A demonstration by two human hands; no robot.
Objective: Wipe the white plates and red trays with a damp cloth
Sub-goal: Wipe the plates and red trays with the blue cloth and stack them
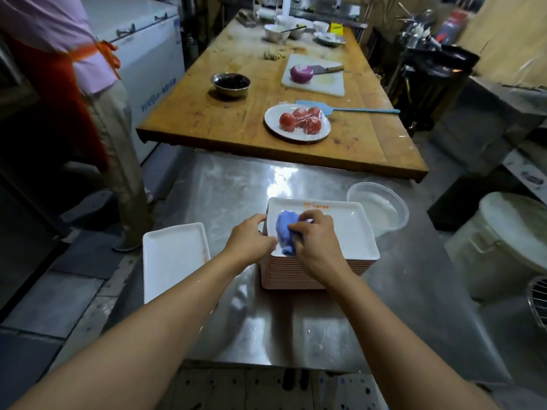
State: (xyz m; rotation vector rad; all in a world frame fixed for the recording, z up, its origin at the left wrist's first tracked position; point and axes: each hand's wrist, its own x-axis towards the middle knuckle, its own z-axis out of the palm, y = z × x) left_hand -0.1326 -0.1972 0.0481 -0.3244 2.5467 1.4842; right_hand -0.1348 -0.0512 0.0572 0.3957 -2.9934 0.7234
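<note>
White plates and a blue cloth on a steel counter

A tall stack of rectangular plates (313,270) stands on the steel counter (384,306); its edges look pinkish-red from the side, and the top plate (346,229) is white, glossy, level, with a small orange logo near its far rim. A crumpled blue cloth (285,232) lies bunched on the left part of this top plate, reaching over its near edge. A single white rectangular plate (173,255) lies flat by itself to the left of the stack, close but apart from it, at the counter's left edge, with a faint reddish smear along its right rim.
</note>
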